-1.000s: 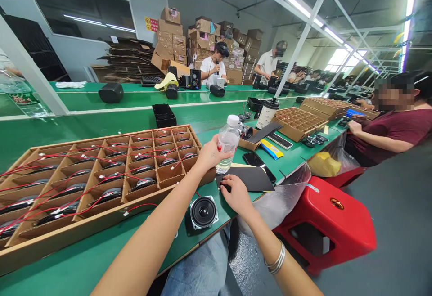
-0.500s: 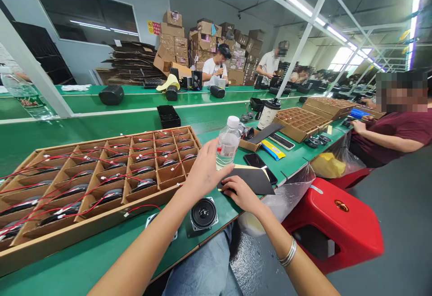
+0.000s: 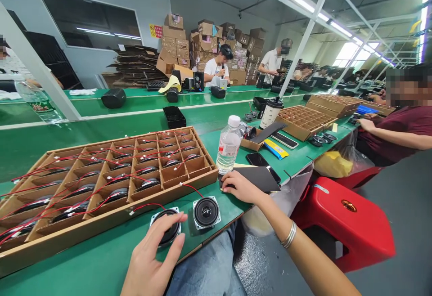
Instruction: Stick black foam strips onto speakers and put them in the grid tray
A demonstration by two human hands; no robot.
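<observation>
My left hand [image 3: 153, 260] rests on the green bench near its front edge, fingers spread, fingertips touching a round black speaker [image 3: 168, 226] with a red wire. A second speaker [image 3: 206, 212] lies just right of it. My right hand [image 3: 239, 186] lies flat, fingers out, on a black sheet [image 3: 261, 178]. A clear water bottle [image 3: 228, 145] with a white cap stands upright behind that hand, untouched. A cardboard divider tray [image 3: 189, 188] holding several wired speakers sits to the left.
A phone [image 3: 257, 159] lies beside the black sheet. A red plastic stool [image 3: 347, 215] stands at right, with a seated person in a maroon shirt [image 3: 401, 129] beyond it. More divider trays [image 3: 303, 120] and a lidded cup [image 3: 270, 112] sit farther along; other workers and stacked cartons at the back.
My left hand let go of the water bottle, which now stands on the bench, and drew back to the near speaker. My right hand stayed on the black sheet.
</observation>
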